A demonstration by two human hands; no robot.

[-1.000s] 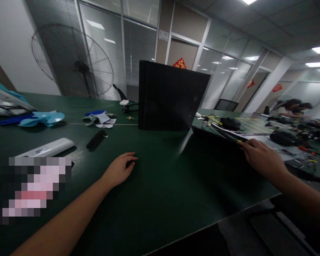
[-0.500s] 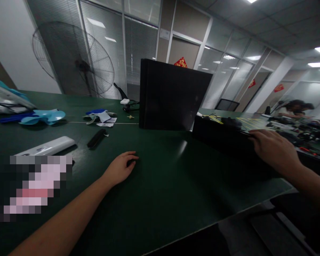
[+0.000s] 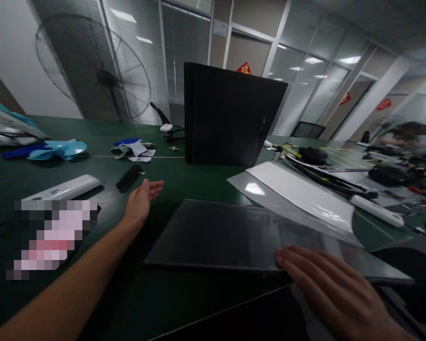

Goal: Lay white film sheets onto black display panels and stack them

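Observation:
My left hand (image 3: 140, 201) is open above the green tabletop, its fingers stretched out and touching nothing. It is near a small black elongated object (image 3: 128, 177) and beyond the far left corner of a dark glossy panel (image 3: 213, 237). That thin rectangular panel slants low over the table in front of me. My right hand (image 3: 335, 289) grips its near edge, fingers over the shiny face; the thumb is hidden. Farther back, a large black panel (image 3: 234, 118) stands upright on the table.
Right of centre lie a white sheet and clear film (image 3: 301, 196). A long white device (image 3: 60, 188) rests at left, another white device (image 3: 376, 210) at right. Light-blue and dark-blue items (image 3: 58, 149) lie far left. A fan (image 3: 106, 78) stands behind; another person is far right.
The dark panel under my right hand has tipped down from upright towards me, uncovering the white sheet behind. My right hand came nearer and lower; my left hand moved back left and its fingers straightened.

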